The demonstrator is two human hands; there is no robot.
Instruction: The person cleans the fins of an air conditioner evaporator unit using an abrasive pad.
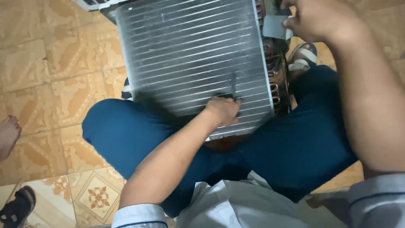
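The finned coil (pixel 192 59), upper centre of the frame, is steadied by the right hand (pixel 314 19) closed on its edge; a thin tool (pixel 233 86) is gripped by the left hand (pixel 222 110). Fins could be bent if pressed unevenly.

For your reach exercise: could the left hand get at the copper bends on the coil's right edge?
Probably yes. The left hand rests on the coil face, near the copper bends, with nothing between. It does grip a thin tool.
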